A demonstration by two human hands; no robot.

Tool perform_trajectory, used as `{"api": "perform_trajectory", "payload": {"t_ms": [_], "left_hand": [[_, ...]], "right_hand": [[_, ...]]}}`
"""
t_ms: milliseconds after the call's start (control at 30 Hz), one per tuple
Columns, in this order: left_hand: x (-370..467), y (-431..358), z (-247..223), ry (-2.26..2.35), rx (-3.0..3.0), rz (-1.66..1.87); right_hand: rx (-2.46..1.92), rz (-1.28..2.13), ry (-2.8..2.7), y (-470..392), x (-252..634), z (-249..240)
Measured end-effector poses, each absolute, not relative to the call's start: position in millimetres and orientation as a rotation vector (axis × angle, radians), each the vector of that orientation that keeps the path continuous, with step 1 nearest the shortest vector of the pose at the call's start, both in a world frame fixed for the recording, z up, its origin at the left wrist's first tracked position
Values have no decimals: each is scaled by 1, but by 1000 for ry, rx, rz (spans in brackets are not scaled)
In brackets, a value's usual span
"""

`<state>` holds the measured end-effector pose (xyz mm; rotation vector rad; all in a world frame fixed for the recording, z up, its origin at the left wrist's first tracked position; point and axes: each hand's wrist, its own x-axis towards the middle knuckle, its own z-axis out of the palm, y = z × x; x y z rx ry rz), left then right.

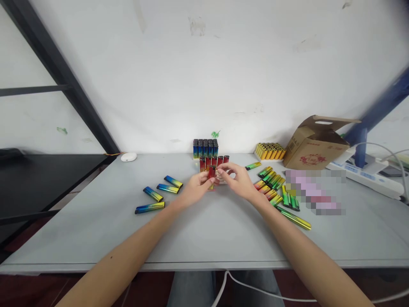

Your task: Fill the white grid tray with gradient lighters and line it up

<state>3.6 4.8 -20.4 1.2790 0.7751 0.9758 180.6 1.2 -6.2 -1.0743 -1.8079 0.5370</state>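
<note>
Upright between my hands is a red lighter (pixel 211 172) with a dark top. My left hand (pixel 197 187) is closed on it from the left. From the right, my right hand (pixel 234 178) reaches to it with thumb and index finger bent close together; whether they grip anything is too small to tell. Just behind stand several red lighters (pixel 220 160) in a small group, partly hidden by my fingers. Farther back, a block of blue lighters (pixel 205 149) stands upright near the wall.
Several blue-yellow lighters (pixel 152 194) lie at left, with a white case (pixel 128 157) behind. At right lie green-yellow (pixel 295 218) and red-yellow lighters (pixel 271 194). Behind are a tray of yellow lighters (pixel 270 152), an open cardboard box (pixel 315 149) and a power strip (pixel 367 179).
</note>
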Motion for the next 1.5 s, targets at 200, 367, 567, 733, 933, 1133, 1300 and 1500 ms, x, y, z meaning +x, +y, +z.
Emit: {"api": "perform_trajectory", "payload": {"t_ms": [200,367,567,733,933,1133,1300,1500], "left_hand": [[3,0,-19,801,1429,944],[0,2,-21,891,1518,1095],[-3,-1,-25,1028,1671,1206],[4,-11,-30,918,2103,1045],[6,-13,-36,851,2428,927],[2,-9,-38,911,2514,865],[1,-14,-32,984,2686,693],[4,-17,-27,1055,2750,623]], "right_hand": [[-980,760,-1706,7,177,-12],[-961,798,-1554,12,181,-9],[-959,716,-1301,24,189,-13],[-989,658,-1344,29,182,-25],[-1038,592,-1455,27,169,-26],[-1065,474,-1603,23,163,-30],[-1140,231,-1727,21,163,-36],[-1101,-119,-1775,24,165,-37]]}}
